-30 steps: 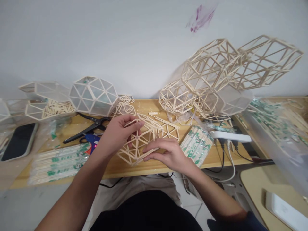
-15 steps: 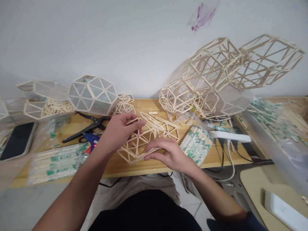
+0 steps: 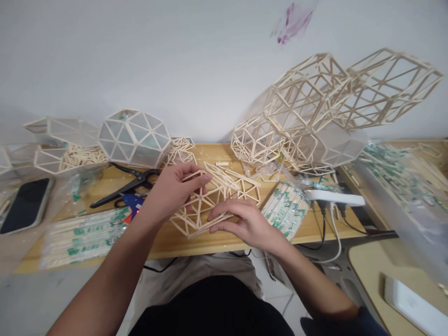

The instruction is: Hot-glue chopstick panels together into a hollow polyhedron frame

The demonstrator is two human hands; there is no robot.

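A half-built lattice frame (image 3: 205, 203) of thin wooden sticks is held just above the wooden table (image 3: 182, 240), near its front edge. My left hand (image 3: 171, 191) grips the frame's upper left part, with the fingers curled over a stick. My right hand (image 3: 245, 221) pinches the frame's lower right edge between thumb and fingers. Flat triangular stick panels (image 3: 245, 186) lie just behind the frame.
Black scissors (image 3: 126, 184) and a blue glue gun (image 3: 131, 203) lie to the left, next to packs of wrapped chopsticks (image 3: 84, 235) and a phone (image 3: 24, 205). A paper-covered polyhedron (image 3: 133, 137) stands behind. Stacked stick polyhedra (image 3: 315, 107), another chopstick bundle (image 3: 285, 210) and a power strip (image 3: 336, 198) are to the right.
Both hands and the frame have shifted very slightly up and away; the grip is unchanged.
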